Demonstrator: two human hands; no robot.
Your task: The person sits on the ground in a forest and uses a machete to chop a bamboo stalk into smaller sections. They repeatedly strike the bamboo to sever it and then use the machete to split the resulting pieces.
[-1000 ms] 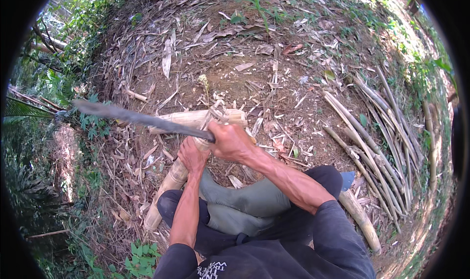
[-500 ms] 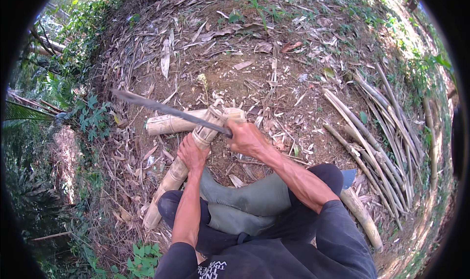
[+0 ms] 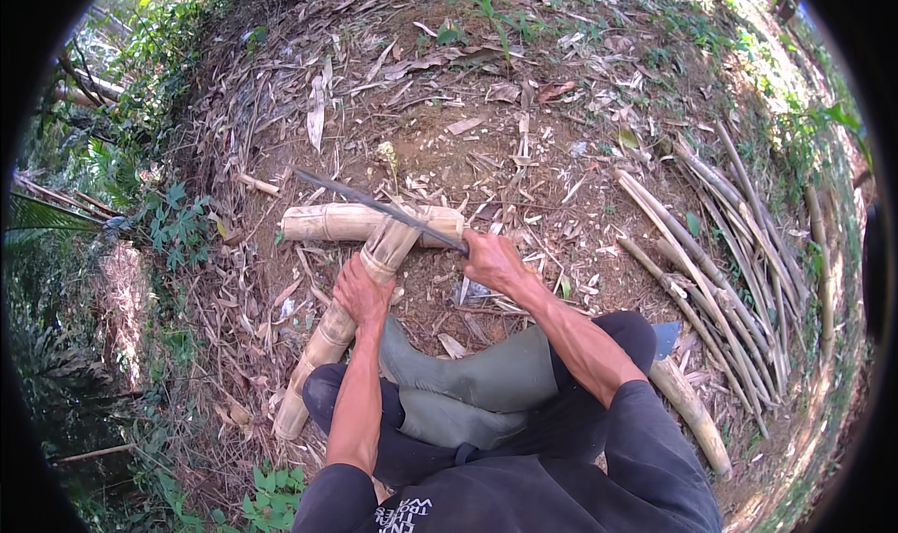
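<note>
The grip of the right hand (image 3: 496,262) is clenched around the near end of a long dark blade (image 3: 360,194), whose handle the fingers hide. The blade slants up to the left and crosses the upper end of a bamboo pole (image 3: 327,336). The grip of the left hand (image 3: 363,290) is wrapped around this pole, a little below the blade. The pole runs diagonally, its lower end beside the left knee (image 3: 323,394) and its upper end over a shorter bamboo log (image 3: 323,222) that lies crosswise on the ground (image 3: 440,163).

Nearer the body, 2 green boots (image 3: 468,383) are tucked between the bent knees. By the right knee lie a pale log (image 3: 690,411) and a flat bluish piece (image 3: 665,338), partly hidden. Further right, a pile of long sticks (image 3: 725,280) spreads over the ground, which is strewn with chips and dry leaves. Green plants (image 3: 178,224) grow along the left side.
</note>
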